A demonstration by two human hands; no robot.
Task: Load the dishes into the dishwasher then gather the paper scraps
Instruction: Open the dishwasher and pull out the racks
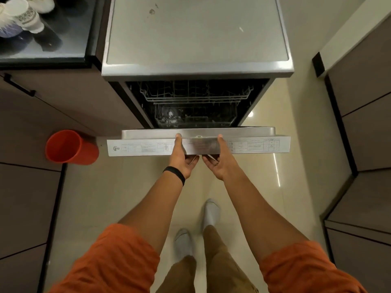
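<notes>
Dishwasher [196,39], viewed from above, standing between brown cabinet fronts [370,123] with its door [254,145] swung partway down toward the person. Both hands grasp the door's free upper edge near its middle, just beside one another but apart. The left hand [182,158], with a black band [174,173] at the wrist, lays its thumb straight across the printed edge strip, the tip reaching the steel inner face. Its fingers [193,159] curl in beneath the door's outer side. The right hand [218,160] mirrors this grip, with the thumb extended over the edge and the fingers [208,159] hooked underneath. The door hides how far the fingertips reach. Through the opening behind the door, the upper rack [196,95] appears above the lower rack [190,121]. A small pale item [171,114] lies in the lower rack, too dim to identify. An orange bin [69,146] stands on the tiled floor [127,197] to the left of the door. Several cups [27,20] sit on the dark counter [42,58] at upper left.
</notes>
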